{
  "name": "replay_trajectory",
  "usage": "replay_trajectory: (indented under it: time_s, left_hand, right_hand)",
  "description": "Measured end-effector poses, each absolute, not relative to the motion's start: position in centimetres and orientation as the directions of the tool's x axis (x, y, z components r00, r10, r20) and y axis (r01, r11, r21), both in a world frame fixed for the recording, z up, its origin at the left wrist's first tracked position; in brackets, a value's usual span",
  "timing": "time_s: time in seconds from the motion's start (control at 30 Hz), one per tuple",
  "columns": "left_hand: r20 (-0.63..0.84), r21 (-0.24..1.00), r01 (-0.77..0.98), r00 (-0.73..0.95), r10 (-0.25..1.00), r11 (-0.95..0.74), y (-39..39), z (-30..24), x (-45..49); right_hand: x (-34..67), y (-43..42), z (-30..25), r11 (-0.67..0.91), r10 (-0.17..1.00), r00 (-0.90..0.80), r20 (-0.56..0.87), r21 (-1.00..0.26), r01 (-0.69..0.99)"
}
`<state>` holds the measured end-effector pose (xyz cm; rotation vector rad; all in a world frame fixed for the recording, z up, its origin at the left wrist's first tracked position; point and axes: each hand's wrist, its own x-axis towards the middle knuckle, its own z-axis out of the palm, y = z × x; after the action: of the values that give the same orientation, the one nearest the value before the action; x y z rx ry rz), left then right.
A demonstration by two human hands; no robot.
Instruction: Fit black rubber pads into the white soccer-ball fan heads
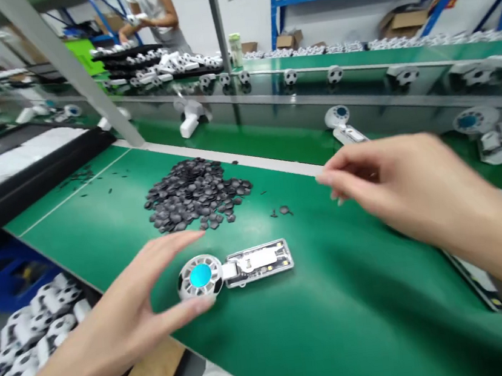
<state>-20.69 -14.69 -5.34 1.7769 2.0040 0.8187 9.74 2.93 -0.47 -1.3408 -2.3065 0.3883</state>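
On the green work surface lies a small device with a round soccer-ball-patterned head, a blue disc in its middle, joined to a clear rectangular body showing a circuit board. My left hand is open around that head, thumb by its near edge and fingers beyond its far side. Above the surface to the right, my right hand has its fingertips pinched together; whatever might be between them is hidden. A heap of small black pieces sits beyond the device, with a few loose black pieces to its right.
A white strip separates the work surface from a belt carrying similar devices and soccer-ball parts. Lower left, a container holds many white-and-black parts. A grey post rises at left. A person stands behind stacked trays.
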Motion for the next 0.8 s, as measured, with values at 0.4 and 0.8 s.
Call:
replay_trajectory:
  time_s: [0.4, 0.8]
  left_hand:
    - [0.018, 0.798, 0.597, -0.165, 0.986, 0.085, -12.0, -6.1, -24.1]
    - [0.0, 0.999, 0.052, -0.069, 0.998, 0.004, -3.5, -5.6, -22.8]
  right_hand:
    - [6.2, 5.1, -7.5, 0.477, 0.827, -0.553, -0.105, -0.39, 0.788]
    - [4.7, 6.0, -8.3, 0.483, 0.813, -0.577, -0.078, -0.461, 0.744]
